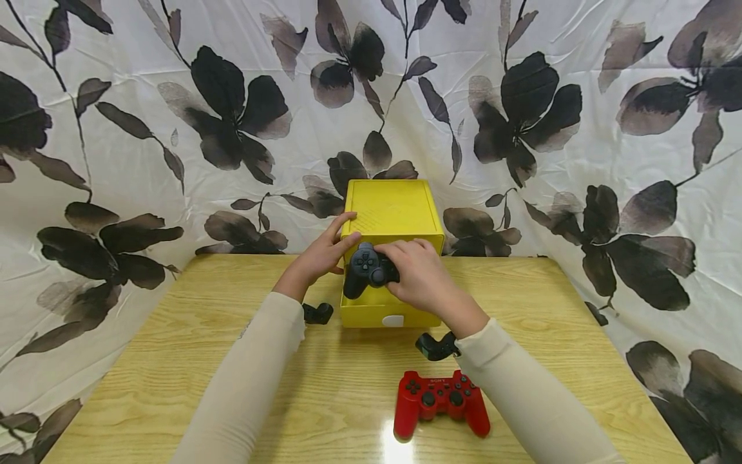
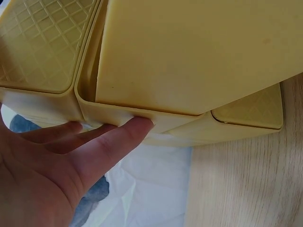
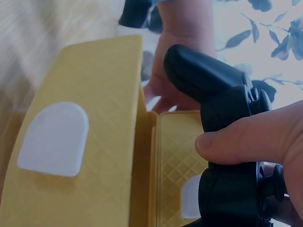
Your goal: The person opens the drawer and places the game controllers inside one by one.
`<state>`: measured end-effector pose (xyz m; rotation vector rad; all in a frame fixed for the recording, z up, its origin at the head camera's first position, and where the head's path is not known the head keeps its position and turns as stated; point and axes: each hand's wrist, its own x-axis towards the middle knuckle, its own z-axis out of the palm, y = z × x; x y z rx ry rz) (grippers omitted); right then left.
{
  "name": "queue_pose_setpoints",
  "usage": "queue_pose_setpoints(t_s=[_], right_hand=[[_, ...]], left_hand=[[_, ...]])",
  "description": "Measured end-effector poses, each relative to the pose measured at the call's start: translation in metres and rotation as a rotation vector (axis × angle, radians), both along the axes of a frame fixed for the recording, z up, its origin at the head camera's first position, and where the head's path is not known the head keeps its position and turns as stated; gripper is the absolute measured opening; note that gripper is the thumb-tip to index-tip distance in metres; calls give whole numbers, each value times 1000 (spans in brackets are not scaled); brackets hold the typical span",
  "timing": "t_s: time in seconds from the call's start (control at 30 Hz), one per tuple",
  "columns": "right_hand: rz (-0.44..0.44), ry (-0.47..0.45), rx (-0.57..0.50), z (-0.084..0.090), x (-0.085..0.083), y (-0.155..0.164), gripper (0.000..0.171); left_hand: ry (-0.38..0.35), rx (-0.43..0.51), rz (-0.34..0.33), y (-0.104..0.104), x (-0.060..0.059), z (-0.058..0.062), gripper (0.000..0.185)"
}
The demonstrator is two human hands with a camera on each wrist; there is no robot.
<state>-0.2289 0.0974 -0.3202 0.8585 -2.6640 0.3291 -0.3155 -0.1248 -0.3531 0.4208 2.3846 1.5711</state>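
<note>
A black game controller (image 1: 363, 269) is gripped by my right hand (image 1: 422, 274), held tilted above the pulled-out drawer (image 1: 359, 316) of a yellow drawer box (image 1: 394, 206). In the right wrist view, the thumb lies across the controller (image 3: 232, 109). The drawer front carries a white handle (image 3: 54, 139); a second white handle (image 3: 191, 197) shows on the box behind. My left hand (image 1: 317, 258) rests against the box's left side, its fingers (image 2: 109, 144) fairly straight along the yellow wall. Much of the drawer's inside is hidden behind the controller and right hand.
A red game controller (image 1: 442, 399) lies on the wooden table (image 1: 324, 412), in front of the box and close to my right forearm. Floral cloth (image 1: 406, 96) hangs behind the table. Black wrist devices (image 1: 437, 347) sit under the sleeves.
</note>
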Motion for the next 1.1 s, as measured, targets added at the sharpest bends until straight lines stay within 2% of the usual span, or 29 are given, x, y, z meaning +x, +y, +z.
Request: queue_pose_setpoints(t_s=[0.4,0.77,0.8,1.03,1.1], right_hand=[[-25,64,19,-18,-3,1,59],[-34,45,61,-24,-3,0,60],[-35,40,67,-24,-3,0,60],[-37,-13,52,-26,-5,0,56],[-39,-26,47,-26,-5,0,55]], left_hand=[[21,-16,36,-1,-3,-6,63],[9,-13,32,-1,-4,-7,60],[2,-11,30,-1,-3,-6,59],[-27,-15,19,3,17,21,60],[-31,-14,21,3,18,21,60]])
